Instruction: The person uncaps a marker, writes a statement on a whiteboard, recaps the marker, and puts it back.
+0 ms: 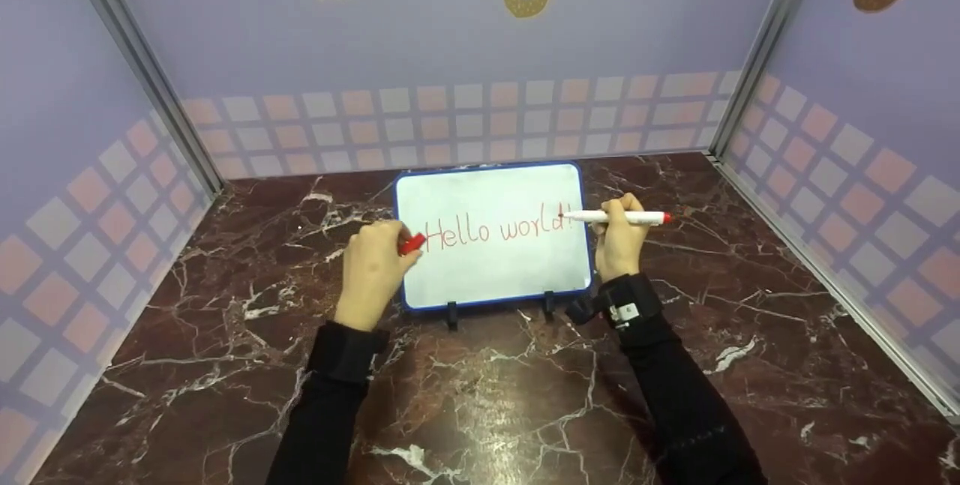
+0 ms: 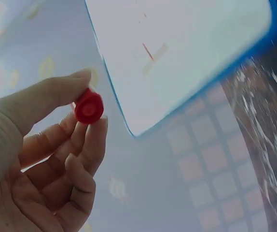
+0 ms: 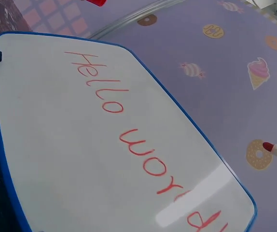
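A small whiteboard [image 1: 495, 271] with a blue frame stands upright, bearing "Hello world!" in red. My right hand [image 1: 621, 241] pinches a white marker [image 1: 619, 217] with a red end, held in front of the board's right side. In the right wrist view the marker's red tip [image 3: 268, 146] is uncovered and apart from the board. My left hand [image 1: 373, 264] pinches a red marker cap [image 1: 412, 244] between thumb and fingers by the board's left edge. In the left wrist view the cap [image 2: 89, 107] shows its round end.
Two black feet, one of them this stand foot [image 1: 452, 315], hold the board's lower edge. Below lies a dark red marbled tabletop [image 1: 480, 402]. Purple walls [image 1: 435, 35] with checks and sweets prints enclose it at the back and sides.
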Demonstrator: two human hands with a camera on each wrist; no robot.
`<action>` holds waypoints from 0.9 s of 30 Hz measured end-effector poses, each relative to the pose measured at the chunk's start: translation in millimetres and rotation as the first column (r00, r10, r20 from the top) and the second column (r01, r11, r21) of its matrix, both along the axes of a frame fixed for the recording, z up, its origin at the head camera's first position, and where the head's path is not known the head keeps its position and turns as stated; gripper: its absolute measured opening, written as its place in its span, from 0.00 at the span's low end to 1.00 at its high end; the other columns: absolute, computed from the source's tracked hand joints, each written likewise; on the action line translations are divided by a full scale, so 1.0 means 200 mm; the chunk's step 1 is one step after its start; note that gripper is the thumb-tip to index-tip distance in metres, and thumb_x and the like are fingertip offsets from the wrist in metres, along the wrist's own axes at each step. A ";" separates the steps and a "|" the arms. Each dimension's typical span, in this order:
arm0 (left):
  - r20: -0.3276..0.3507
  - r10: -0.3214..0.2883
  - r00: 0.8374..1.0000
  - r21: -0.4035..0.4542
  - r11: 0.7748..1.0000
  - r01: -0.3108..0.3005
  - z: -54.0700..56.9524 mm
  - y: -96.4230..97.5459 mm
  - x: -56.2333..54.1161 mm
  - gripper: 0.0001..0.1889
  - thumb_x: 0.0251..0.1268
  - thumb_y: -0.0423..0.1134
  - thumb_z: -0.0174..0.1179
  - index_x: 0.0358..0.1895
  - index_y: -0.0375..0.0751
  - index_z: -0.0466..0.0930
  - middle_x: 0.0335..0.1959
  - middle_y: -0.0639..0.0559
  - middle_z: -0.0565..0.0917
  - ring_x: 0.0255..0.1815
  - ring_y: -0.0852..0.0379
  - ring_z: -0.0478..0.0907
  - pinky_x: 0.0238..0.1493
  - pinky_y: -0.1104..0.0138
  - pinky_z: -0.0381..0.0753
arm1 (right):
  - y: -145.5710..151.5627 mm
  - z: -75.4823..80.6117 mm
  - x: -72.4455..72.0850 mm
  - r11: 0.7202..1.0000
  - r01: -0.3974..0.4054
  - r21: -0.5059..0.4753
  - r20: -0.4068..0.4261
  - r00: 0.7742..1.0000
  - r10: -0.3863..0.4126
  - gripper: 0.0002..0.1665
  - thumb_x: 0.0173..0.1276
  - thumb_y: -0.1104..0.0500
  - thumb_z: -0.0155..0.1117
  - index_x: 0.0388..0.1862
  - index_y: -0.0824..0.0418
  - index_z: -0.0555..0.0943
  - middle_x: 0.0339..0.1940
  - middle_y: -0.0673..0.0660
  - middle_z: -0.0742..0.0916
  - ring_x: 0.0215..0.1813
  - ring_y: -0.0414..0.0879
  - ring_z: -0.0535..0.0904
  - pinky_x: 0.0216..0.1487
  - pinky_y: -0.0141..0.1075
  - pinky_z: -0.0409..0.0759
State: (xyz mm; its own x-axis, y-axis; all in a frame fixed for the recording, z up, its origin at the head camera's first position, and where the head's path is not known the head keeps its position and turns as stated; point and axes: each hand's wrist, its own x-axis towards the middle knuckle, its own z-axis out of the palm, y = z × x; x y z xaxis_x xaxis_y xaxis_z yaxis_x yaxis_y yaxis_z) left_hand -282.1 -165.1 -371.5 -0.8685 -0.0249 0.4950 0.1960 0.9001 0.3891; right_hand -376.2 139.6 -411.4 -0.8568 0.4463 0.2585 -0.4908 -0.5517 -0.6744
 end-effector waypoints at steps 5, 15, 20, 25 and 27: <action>-0.075 -0.078 0.994 -0.056 0.996 0.073 -0.03 0.11 0.01 0.09 0.49 0.36 0.76 0.31 0.37 0.86 0.31 0.44 0.89 0.32 0.44 0.85 0.36 0.54 0.83 | -0.10 -0.02 0.04 0.996 -0.083 0.011 0.006 0.997 0.083 0.25 0.62 0.79 0.45 0.12 0.55 0.63 0.11 0.46 0.68 0.14 0.36 0.61 0.19 0.24 0.58; -0.207 -0.208 0.956 -0.132 0.974 0.184 -0.11 0.25 0.01 0.07 0.51 0.36 0.75 0.31 0.39 0.87 0.29 0.49 0.87 0.31 0.49 0.84 0.36 0.57 0.83 | -0.32 -0.06 0.16 0.949 -0.302 0.094 0.114 0.950 0.292 0.24 0.64 0.76 0.48 0.13 0.55 0.64 0.14 0.46 0.70 0.15 0.34 0.63 0.19 0.24 0.60; -0.232 -0.242 0.942 -0.127 0.968 0.217 -0.12 0.27 0.02 0.07 0.51 0.35 0.75 0.32 0.38 0.88 0.30 0.49 0.86 0.33 0.49 0.84 0.38 0.58 0.82 | -0.36 -0.08 0.19 0.930 -0.340 0.140 0.124 0.938 0.324 0.23 0.65 0.75 0.50 0.14 0.55 0.64 0.13 0.45 0.70 0.15 0.35 0.64 0.20 0.24 0.60; -0.242 -0.270 0.932 -0.123 0.961 0.247 -0.12 0.29 0.02 0.07 0.51 0.34 0.75 0.33 0.38 0.88 0.30 0.48 0.86 0.34 0.49 0.84 0.39 0.59 0.82 | -0.38 -0.08 0.20 0.928 -0.340 0.150 0.124 0.938 0.324 0.23 0.64 0.75 0.51 0.14 0.55 0.64 0.13 0.45 0.70 0.15 0.35 0.64 0.20 0.25 0.60; -0.241 -0.292 0.926 -0.123 0.955 0.269 -0.12 0.29 0.02 0.07 0.52 0.34 0.74 0.33 0.38 0.88 0.31 0.48 0.86 0.35 0.49 0.84 0.40 0.59 0.82 | -0.39 -0.08 0.20 0.924 -0.349 0.158 0.132 0.934 0.331 0.23 0.64 0.75 0.51 0.14 0.55 0.64 0.13 0.45 0.70 0.15 0.35 0.64 0.20 0.25 0.60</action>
